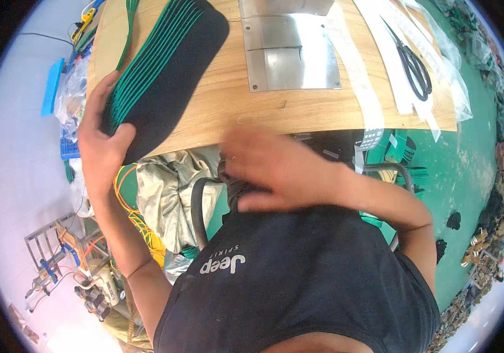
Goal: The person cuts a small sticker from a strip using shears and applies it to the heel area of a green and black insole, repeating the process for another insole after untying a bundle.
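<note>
At the table's left edge my left hand (102, 138) is closed on a fanned stack of black insoles (172, 76) with green edges. The thumb lies on the black top face and the fingers reach round the green layered side. My right hand (278, 167) is in front of the table's near edge, close to my body, blurred by motion. Its fingers stretch to the left with the thumb apart, and nothing shows in them. Beyond it, a shiny metal plate (292, 62) lies on the wooden table (222, 109).
Black scissors (414, 70) lie on white strips at the table's right. A white printed strip (358, 76) hangs over the near edge. Below are a gold-coloured cloth (166, 185), a metal tube frame (200, 206) and a yellow hose (137, 220). Scraps are heaped along the right.
</note>
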Action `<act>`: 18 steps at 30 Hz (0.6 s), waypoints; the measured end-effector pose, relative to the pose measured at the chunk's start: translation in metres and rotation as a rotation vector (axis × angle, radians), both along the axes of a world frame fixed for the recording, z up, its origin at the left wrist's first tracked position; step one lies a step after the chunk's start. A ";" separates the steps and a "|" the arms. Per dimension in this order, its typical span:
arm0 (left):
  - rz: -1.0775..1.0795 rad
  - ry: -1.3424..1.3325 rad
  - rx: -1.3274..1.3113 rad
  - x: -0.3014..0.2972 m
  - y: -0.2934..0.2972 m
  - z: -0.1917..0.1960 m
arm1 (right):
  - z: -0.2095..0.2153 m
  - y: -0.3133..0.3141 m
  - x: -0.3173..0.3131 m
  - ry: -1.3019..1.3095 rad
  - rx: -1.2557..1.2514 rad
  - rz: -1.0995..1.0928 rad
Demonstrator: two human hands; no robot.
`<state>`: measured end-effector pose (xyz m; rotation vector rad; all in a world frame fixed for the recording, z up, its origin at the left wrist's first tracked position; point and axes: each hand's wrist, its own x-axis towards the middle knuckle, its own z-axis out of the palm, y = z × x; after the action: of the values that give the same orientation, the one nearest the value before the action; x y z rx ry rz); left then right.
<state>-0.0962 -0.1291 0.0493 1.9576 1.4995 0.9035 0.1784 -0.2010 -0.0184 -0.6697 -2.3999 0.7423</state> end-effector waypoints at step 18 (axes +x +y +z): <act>-0.301 0.183 0.131 -0.004 0.008 -0.020 | 0.061 0.067 0.005 -0.197 0.136 -0.219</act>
<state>-0.0998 -0.1212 0.0292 2.3369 1.2170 0.7232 0.1837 -0.1337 0.0423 -0.9688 -2.4719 0.4350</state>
